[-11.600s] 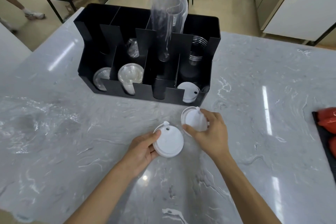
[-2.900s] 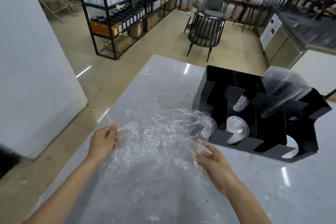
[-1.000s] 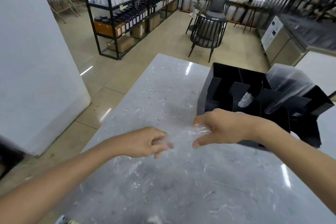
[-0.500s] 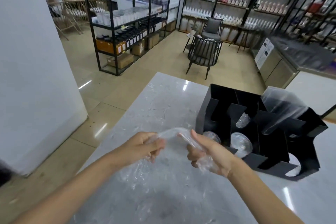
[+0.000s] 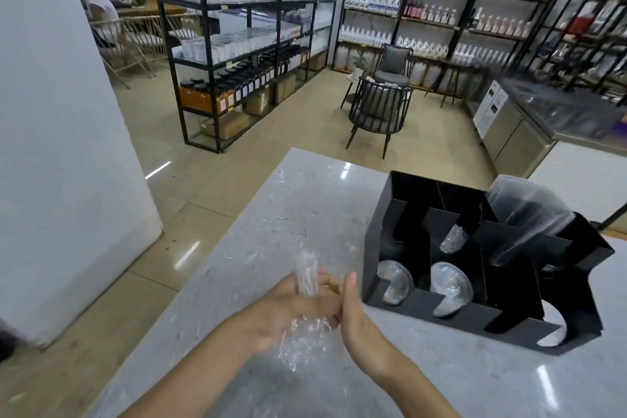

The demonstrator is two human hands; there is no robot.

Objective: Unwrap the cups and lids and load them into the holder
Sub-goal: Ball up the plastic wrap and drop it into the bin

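Note:
Crumpled clear plastic wrap (image 5: 307, 332) is bunched between both my hands over the marble counter (image 5: 271, 220). My left hand (image 5: 285, 309) grips it, and a twisted end sticks up above the fingers. My right hand (image 5: 356, 312) presses against the wrap from the right, fingers straight. To the right stands the black holder (image 5: 400, 214). Its front slots hold clear lids (image 5: 395, 282) and more clear lids (image 5: 449, 287), and white lids (image 5: 553, 336) show at the far right. A tall clear sleeve of cups (image 5: 526, 214) leans in a rear slot.
The counter's left edge drops to a tiled floor beside a white wall (image 5: 61, 146). Black shelving with bottles (image 5: 244, 44) and a dark chair (image 5: 380, 108) stand beyond the counter. A seated person (image 5: 98, 10) is at the far left.
The wide sheet of wrap has been gathered from the counter into a small crumpled bundle. My hands have come together around it, and my view has tilted up.

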